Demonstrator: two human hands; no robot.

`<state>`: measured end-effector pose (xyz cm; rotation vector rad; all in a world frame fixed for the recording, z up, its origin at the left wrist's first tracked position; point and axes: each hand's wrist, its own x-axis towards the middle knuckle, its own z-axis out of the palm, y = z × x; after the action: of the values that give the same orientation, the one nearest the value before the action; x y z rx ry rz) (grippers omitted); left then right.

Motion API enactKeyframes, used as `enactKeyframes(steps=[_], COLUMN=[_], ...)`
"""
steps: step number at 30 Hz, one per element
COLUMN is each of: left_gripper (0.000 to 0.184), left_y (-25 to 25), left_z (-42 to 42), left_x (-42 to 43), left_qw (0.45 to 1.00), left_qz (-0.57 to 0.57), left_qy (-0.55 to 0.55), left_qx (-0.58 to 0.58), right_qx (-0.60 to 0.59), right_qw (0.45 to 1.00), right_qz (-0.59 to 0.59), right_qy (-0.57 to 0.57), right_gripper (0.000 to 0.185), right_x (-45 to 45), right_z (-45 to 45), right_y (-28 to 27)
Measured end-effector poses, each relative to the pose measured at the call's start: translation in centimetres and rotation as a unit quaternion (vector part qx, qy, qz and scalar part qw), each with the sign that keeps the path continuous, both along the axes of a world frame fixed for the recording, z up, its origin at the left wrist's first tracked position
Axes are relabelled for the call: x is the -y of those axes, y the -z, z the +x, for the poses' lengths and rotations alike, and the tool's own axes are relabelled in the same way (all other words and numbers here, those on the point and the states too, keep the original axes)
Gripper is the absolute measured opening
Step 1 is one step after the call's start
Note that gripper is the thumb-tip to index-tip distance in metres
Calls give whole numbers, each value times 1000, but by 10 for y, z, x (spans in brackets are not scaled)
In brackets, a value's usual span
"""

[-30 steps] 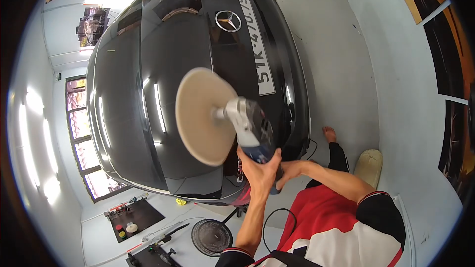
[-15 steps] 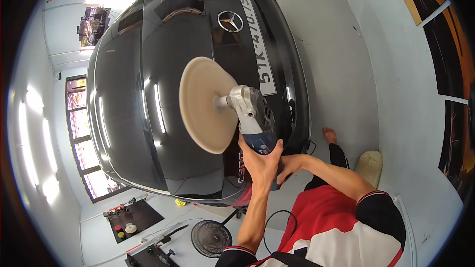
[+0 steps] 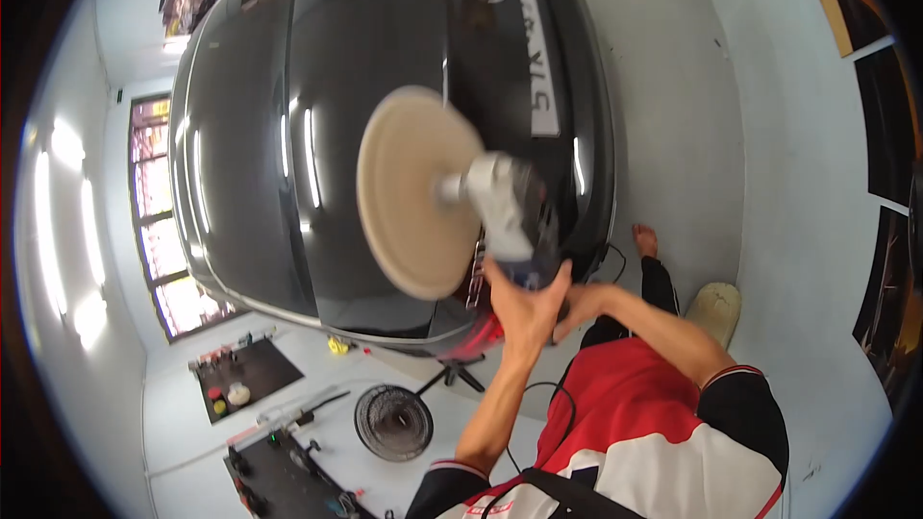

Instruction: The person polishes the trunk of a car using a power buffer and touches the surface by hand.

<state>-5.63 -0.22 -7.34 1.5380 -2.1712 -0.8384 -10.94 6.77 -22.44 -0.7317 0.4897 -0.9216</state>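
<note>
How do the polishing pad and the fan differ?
Color: the polishing pad is pale beige; the fan is black.
Face: the polishing pad looks solid and plain; the fan has a wire grille.
Support: the polishing pad is mounted on the polisher, gripped by the left hand and right hand; the fan has a legged stand.
Shared: round outlines.

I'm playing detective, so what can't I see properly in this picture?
All in the head view:
- Number plate: most of its writing is blurred.
- Round pad: its side facing the car is hidden by the pad itself.
- Right hand: some fingers are hidden behind the polisher and left hand.
- Car: its far side is cut off by the top edge.
</note>
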Motion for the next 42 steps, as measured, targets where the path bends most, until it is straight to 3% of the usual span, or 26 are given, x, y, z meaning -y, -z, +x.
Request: enactKeyframes(steps=[1, 3, 5, 7, 8, 10, 12, 14, 16, 18, 19, 24, 29, 33, 35, 37, 42], left_gripper=[97, 99, 101, 98, 97, 95, 97, 98, 99, 95, 94, 98, 99, 99, 98, 96, 93], left_y=[8, -1, -4, 3, -2, 5, 24, 22, 19, 6, 4, -1, 36, 56, 48, 37, 14], left_z=[1, -6, 8, 44, 59, 105, 153, 168, 174, 162, 156, 183, 298, 353, 345, 324, 301], left_x=[13, 21, 13, -6, -20, -43, -59, -62, -56, -37, -29, -9, -34, -42, -38, -29, -9], left_qw=[1000, 998, 999, 999, 998, 994, 998, 998, 998, 995, 994, 987, 988, 985, 983, 982, 977], left_qz=[13, 63, 45, 24, 59, 104, 55, 27, 53, 86, 75, 113, 64, 71, 70, 89, 121], left_qy=[16, 13, 26, 30, -4, -28, 2, 9, -1, 21, 36, 85, 115, 109, 120, 121, 146], left_qx=[2, -14, -17, -2, 1, -11, -35, -54, -34, -43, -65, -83, -78, -115, -116, -116, -102], right_qx=[47, 26, 1, -48, -3, 12, 14, -36, -41, -70, -92, -100, -128, -95, -109, -108, -130], right_qw=[999, 998, 995, 999, 998, 998, 998, 997, 998, 997, 991, 988, 987, 991, 988, 979, 980], right_qz=[6, 47, 89, 19, 53, 52, 52, 5, 8, 13, 12, 60, 58, 14, 62, 51, 101], right_qy=[-11, -30, -36, -16, -34, -44, -12, -64, -47, 35, 97, 106, 79, 91, 91, 163, 112], right_gripper=[41, 44, 47, 60, 72, 76, 79, 85, 86, 68, 50, 59, 88, 85, 82, 77, 67], right_x=[8, 9, 5, -15, -27, -51, -63, -67, -59, -48, -44, -31, -57, -64, -61, -61, -38], right_z=[-2, 12, 24, 55, 79, 117, 146, 161, 168, 159, 155, 186, 302, 346, 348, 337, 306], right_y=[3, 12, 19, 20, 26, 25, 36, 26, 26, 16, 5, -8, 51, 57, 50, 41, -3])
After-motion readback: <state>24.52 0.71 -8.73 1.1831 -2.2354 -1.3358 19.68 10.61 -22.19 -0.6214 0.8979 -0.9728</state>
